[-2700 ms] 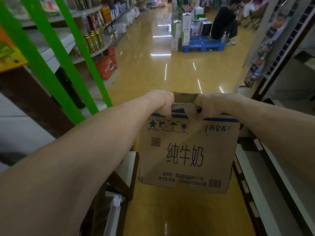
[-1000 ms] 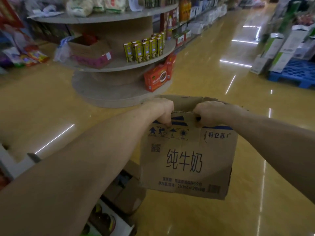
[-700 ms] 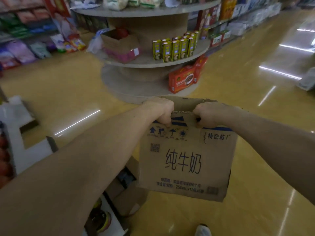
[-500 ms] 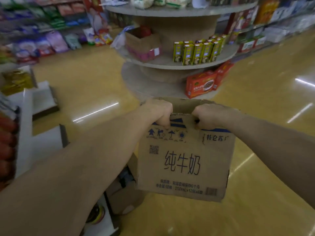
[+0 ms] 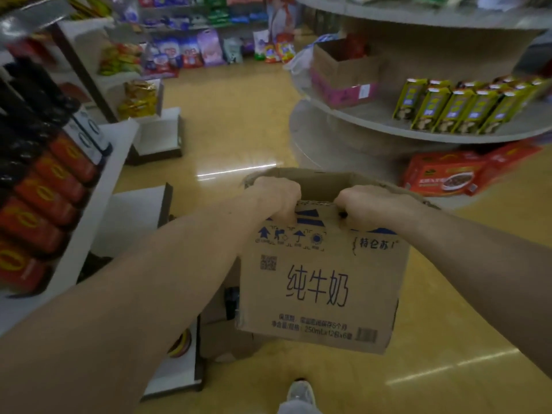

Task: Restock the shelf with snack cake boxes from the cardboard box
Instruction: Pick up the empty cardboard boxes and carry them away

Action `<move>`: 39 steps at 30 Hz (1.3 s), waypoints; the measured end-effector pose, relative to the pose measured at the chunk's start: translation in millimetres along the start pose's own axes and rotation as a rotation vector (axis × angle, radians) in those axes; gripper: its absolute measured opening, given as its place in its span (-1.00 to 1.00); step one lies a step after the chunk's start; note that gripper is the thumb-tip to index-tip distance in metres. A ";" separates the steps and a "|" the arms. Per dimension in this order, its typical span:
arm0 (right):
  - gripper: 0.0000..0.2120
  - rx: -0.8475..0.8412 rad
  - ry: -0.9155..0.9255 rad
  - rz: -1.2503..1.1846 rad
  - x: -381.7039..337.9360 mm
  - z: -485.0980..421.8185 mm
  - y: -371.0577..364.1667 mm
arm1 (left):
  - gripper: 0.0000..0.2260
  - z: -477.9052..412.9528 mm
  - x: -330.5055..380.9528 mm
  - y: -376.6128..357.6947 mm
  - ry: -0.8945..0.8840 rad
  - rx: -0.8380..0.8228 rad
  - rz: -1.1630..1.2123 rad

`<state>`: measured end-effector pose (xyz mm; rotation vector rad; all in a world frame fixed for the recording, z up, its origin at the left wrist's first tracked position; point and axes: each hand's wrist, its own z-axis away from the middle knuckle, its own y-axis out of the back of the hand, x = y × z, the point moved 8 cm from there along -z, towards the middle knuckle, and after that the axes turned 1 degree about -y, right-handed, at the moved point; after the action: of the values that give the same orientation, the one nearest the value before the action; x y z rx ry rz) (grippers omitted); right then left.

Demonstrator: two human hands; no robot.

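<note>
**Two grips on one box**

Both my left grip (image 5: 279, 195) and right grip (image 5: 363, 204) clench the near top edge of the cardboard box (image 5: 321, 282), held off the floor at 6 o'clock; round shelf (image 5: 352, 115) at 2 o'clock.

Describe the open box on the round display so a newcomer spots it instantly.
Find the round tiered display on the right. On its middle tier, left of the row of yellow-green cartons, sits an open brown cardboard box. Only it has a pink band along its base.

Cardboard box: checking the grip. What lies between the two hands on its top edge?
Only bare box rim between left hand and right hand on the cardboard box, head view.
</note>
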<state>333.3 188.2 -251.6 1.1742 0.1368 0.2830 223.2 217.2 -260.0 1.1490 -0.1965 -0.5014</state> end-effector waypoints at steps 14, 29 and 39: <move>-0.86 0.022 0.257 0.070 -54.2 -132.7 20.7 | -0.83 -45.0 -115.2 -33.9 0.252 0.010 0.141; -0.92 0.086 0.477 0.124 -134.8 -236.0 -92.7 | -0.80 -59.5 -167.7 -174.3 0.588 0.095 0.196; -0.89 0.079 0.498 0.077 -202.2 -279.4 -188.5 | -0.89 -65.6 -204.2 -297.4 0.638 0.056 0.134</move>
<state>97.2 310.9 -541.0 1.1699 0.5430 0.6407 -11.9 274.9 -535.5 1.2862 0.2660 0.0038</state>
